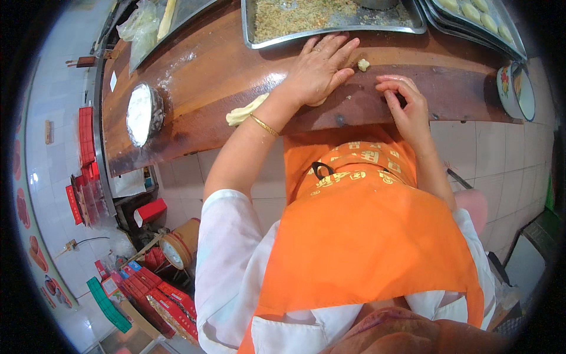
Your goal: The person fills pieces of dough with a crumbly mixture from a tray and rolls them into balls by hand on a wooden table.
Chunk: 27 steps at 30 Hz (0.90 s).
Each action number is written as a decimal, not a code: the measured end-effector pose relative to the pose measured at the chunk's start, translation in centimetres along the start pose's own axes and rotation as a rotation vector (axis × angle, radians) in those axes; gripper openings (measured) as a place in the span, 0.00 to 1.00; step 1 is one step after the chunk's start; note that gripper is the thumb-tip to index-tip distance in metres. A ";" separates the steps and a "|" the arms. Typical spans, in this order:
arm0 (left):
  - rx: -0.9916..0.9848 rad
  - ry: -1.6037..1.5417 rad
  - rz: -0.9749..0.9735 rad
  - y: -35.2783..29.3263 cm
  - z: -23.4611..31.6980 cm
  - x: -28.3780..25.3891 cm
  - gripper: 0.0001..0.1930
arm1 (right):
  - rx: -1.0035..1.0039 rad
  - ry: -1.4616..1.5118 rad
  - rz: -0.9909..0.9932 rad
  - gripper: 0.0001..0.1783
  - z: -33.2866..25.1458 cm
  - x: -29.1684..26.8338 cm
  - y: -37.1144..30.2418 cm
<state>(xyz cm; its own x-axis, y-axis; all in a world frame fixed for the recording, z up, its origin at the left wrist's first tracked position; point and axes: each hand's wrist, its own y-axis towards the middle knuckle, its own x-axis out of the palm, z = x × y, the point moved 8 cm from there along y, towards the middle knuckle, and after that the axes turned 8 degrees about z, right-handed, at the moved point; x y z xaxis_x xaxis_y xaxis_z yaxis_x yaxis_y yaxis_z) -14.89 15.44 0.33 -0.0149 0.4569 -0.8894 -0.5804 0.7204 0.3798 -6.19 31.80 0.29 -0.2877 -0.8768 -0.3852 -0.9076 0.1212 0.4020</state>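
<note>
My left hand point(318, 74) lies flat on the wooden table with fingers stretched and spread, its fingertips close to a metal tray of crumbly filling point(336, 30). A pale edge, perhaps dough, shows under the palm; most of it is hidden. Beside my left wrist rests a strip of pale dough point(244, 111). A small lump of dough point(363, 65) sits between my hands, just right of the left thumb. My right hand point(410, 109) hovers at the table's near edge, fingers loosely bent and thumb apart, with nothing visible in it.
A bowl of white flour point(141, 115) stands at the left, with flour dusted nearby. At the far right are stacked trays with pale dough pieces point(471, 13) and an enamel basin point(516, 91). A plastic bag point(141, 29) lies at the far left. Red boxes point(159, 295) sit below left.
</note>
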 end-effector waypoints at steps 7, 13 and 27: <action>-0.116 0.064 -0.024 -0.4 -0.4 0.5 0.33 | -0.051 0.038 0.022 0.07 -1.1 0.0 0.2; -0.504 -1.104 0.481 -4.2 -4.3 -4.4 0.33 | -0.036 -0.012 0.052 0.07 -0.9 -2.0 -0.3; -0.326 -0.341 0.500 -8.5 -0.4 -5.3 0.20 | -0.083 -0.078 -0.008 0.07 -2.0 -0.4 -1.1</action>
<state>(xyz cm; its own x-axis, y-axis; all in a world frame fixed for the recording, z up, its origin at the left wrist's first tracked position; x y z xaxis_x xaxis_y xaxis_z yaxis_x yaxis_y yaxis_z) -10.17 6.70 1.69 -0.1180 0.8708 -0.4772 -0.7867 0.2112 0.5801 -4.46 31.03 1.69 -0.3063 -0.8386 -0.4505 -0.8824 0.0725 0.4649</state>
